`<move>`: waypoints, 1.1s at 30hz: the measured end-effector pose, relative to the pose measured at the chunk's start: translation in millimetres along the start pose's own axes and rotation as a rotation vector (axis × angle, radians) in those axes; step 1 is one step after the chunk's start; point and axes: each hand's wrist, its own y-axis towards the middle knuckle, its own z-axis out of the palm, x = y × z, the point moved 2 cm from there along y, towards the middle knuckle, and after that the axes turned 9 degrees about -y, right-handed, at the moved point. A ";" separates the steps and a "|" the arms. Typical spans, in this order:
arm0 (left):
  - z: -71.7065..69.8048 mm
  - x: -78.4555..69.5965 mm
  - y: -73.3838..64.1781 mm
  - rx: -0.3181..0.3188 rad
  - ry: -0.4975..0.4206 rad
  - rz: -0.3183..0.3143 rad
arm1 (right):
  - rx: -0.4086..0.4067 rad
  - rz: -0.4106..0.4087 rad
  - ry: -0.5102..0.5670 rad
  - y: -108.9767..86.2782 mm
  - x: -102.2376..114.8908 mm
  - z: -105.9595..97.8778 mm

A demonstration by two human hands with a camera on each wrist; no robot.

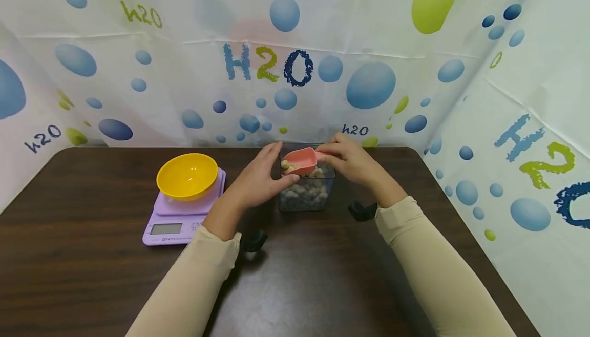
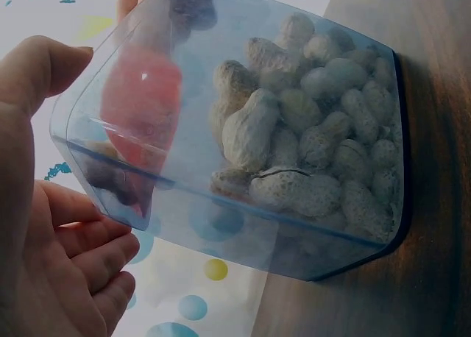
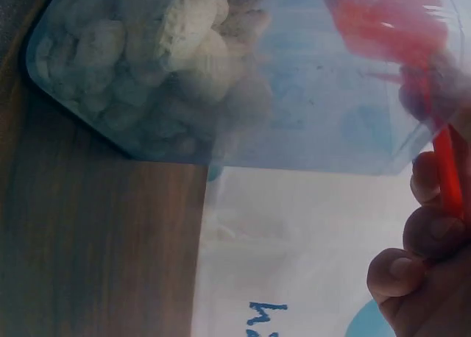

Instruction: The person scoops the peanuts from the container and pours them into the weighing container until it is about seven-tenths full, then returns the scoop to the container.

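A clear plastic container (image 1: 301, 205) holds unshelled peanuts (image 2: 302, 131) and stands at the table's far edge. My left hand (image 1: 260, 178) holds its left side near the rim, the thumb at one corner and the fingers at the other. In my right hand (image 1: 350, 160) is the handle of a pink scoop (image 1: 301, 160), gripped between thumb and fingers. The scoop sits tilted inside the container's mouth, above the heap, with a few peanuts in its bowl. Through the container wall the scoop (image 3: 390, 20) shows blurred in the right wrist view.
Left of the container, a yellow bowl (image 1: 186, 177) sits on a purple kitchen scale (image 1: 191, 230) with a small display. The dark wooden table (image 1: 295, 280) meets a white curtain (image 1: 193, 60) with blue dots behind and at the right.
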 end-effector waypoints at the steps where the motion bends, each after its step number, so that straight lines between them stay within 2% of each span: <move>1: -0.3 -0.1 0.1 0.000 0.000 -0.002 | -0.008 0.008 0.014 -1.7 -1.0 -0.6; 6: -1.3 -0.2 -0.4 -0.004 -0.008 -0.009 | -0.036 0.043 0.066 -9.6 -5.1 -1.6; 16: -1.7 -0.8 -1.3 -0.013 -0.019 -0.008 | -0.081 0.134 0.094 -21.9 -12.1 -5.6; 24: -1.4 -0.6 -1.3 -0.017 -0.026 0.010 | -0.100 0.154 0.092 -24.3 -11.9 -7.5; 33: -3.2 -1.0 -4.4 -0.024 -0.017 -0.004 | -0.110 0.178 0.071 -25.6 -8.7 -13.0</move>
